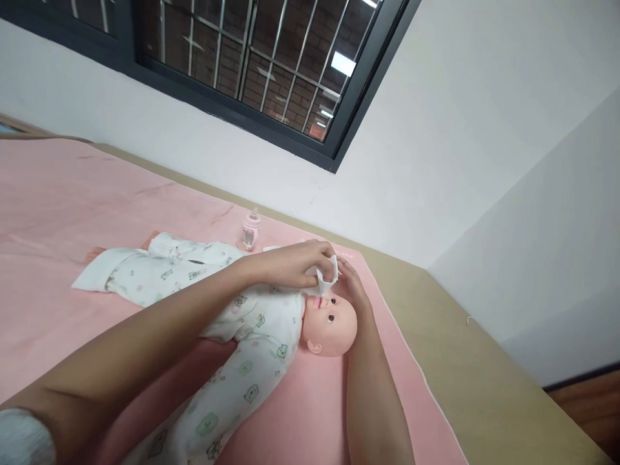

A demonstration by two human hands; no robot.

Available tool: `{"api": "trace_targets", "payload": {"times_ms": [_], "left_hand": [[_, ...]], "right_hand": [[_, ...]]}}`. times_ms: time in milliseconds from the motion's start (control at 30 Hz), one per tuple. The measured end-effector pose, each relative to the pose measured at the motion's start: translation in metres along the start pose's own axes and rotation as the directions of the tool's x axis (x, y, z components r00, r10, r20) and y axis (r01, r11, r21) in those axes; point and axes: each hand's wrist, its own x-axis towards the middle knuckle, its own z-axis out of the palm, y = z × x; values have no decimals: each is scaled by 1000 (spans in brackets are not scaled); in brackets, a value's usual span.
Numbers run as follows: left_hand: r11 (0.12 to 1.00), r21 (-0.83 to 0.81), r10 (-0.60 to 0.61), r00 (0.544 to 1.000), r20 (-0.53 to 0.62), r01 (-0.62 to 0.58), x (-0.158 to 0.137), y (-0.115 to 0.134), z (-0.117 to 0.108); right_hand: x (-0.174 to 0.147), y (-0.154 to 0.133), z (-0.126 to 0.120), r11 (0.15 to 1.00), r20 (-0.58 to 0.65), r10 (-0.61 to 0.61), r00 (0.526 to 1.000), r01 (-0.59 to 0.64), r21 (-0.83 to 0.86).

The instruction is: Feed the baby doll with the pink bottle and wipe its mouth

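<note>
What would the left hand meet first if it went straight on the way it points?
Probably the right hand, cupped beside the doll's head, just past the white cloth in the left hand's grip. Depth is unclear, so it might pass above.

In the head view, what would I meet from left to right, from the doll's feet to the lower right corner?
Doll's leftmost foot → doll's other foot → pink bottle → left hand → right hand → brown wooden surface. The white tissue and doll's head overlap the hands' span.
</note>
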Motion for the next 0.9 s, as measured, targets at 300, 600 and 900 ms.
{"api": "trace_targets", "payload": {"times_ms": [300, 600, 900], "left_hand": [[982, 68, -162, 969, -186, 177, -8, -7, -17], [959, 149, -220, 966, -138, 240, -15, -5, -31], [842, 351, -464, 882, 84, 409, -24, -16, -41]], "right_hand": [[-43, -108, 60, 810, 401, -296, 867, 450, -376], [-64, -116, 100, 372, 390, -301, 870, 483, -792], [-41, -100, 72, 436, 145, -219, 965, 230, -870]]}}
